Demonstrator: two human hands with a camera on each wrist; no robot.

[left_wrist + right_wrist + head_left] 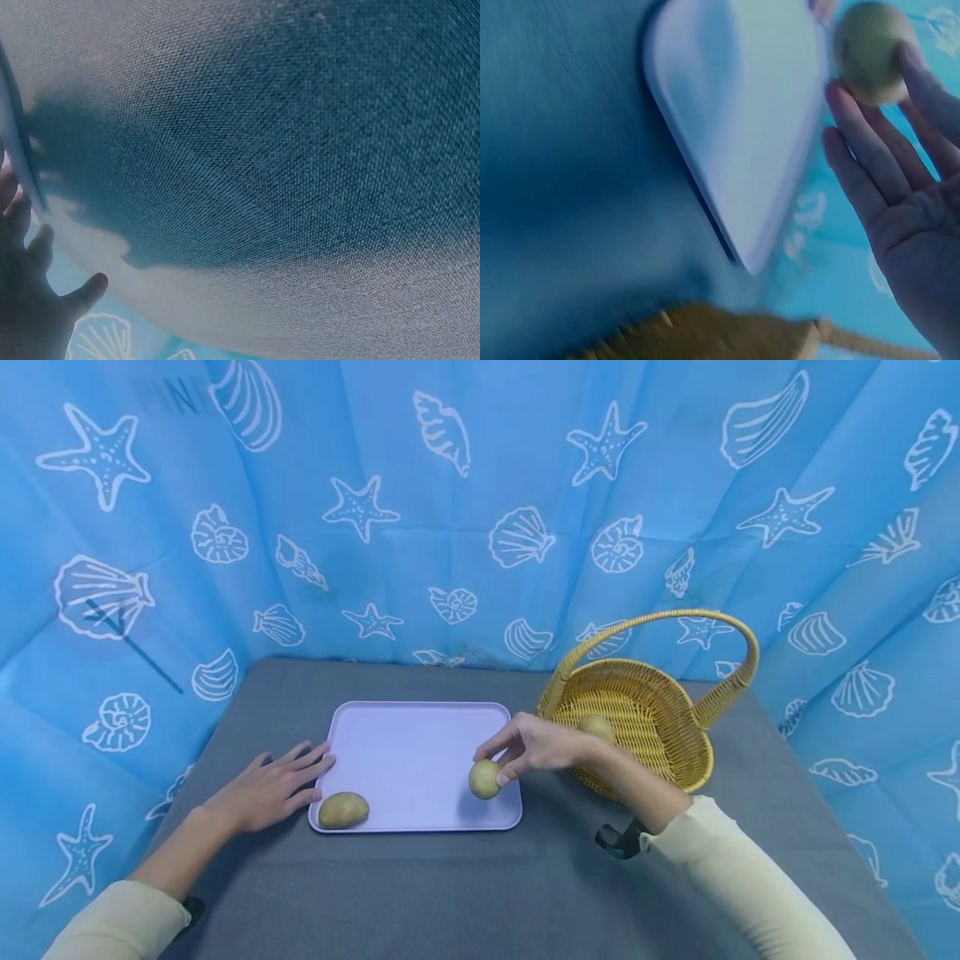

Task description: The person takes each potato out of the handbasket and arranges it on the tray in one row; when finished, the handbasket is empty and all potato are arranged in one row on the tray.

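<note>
A pale lilac tray (412, 760) lies on the grey cloth. Over its right end my right hand (534, 745) pinches a round yellow-green potato (484, 779) between thumb and fingers; the right wrist view shows the potato (874, 52) held at the fingertips. My left hand (272, 789) spreads its fingers at the tray's left edge, fingertips right at the rim. Another potato (343, 810), longer and browner, sits in the tray's near left corner. In the left wrist view only part of the left hand (37, 285) shows, at the lower left.
Right of the tray stands a yellow wicker basket (693, 752) with a tall arched handle (667, 617). Inside it a pale round potato (597, 727) is partly hidden by my right arm. A blue shell-patterned curtain (480, 568) hangs around the back and sides of the table.
</note>
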